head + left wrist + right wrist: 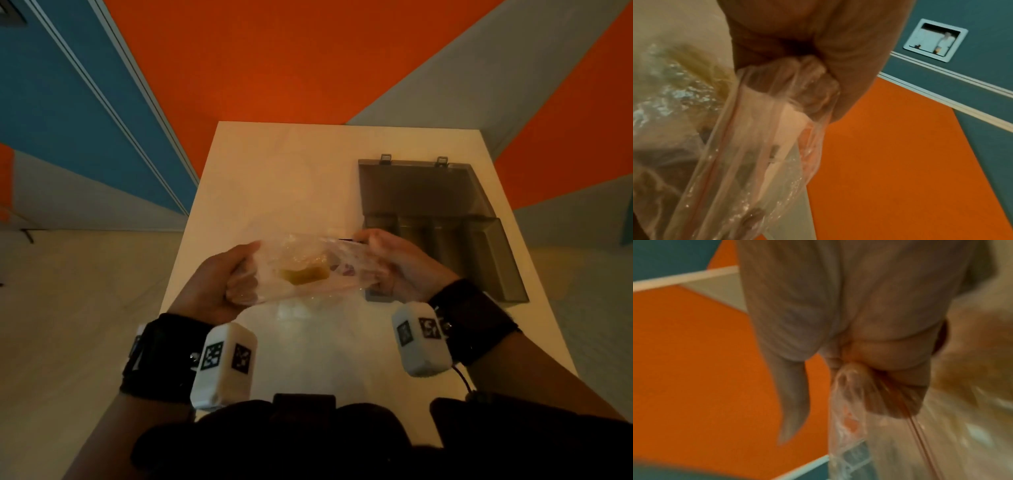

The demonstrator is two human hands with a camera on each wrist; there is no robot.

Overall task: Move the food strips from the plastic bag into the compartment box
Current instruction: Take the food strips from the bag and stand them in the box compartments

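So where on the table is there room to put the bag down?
The white table is bare on its far left part, beside the open smoky grey plastic compartment box, and in the near strip in front of the wrists. It is crowded on the right, where the box lies, and in the middle, where the left hand and right hand hold the clear plastic bag.

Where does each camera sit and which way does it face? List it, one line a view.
Head: worn high, looking down at the white table; shows both hands pulling the plastic bag, wristbands, and the open compartment box.
Left wrist: looks along the left hand gripping the bag; orange and teal floor beyond.
Right wrist: looks along the right hand pinching the bag; blurred.
Shared: all three show the bag.
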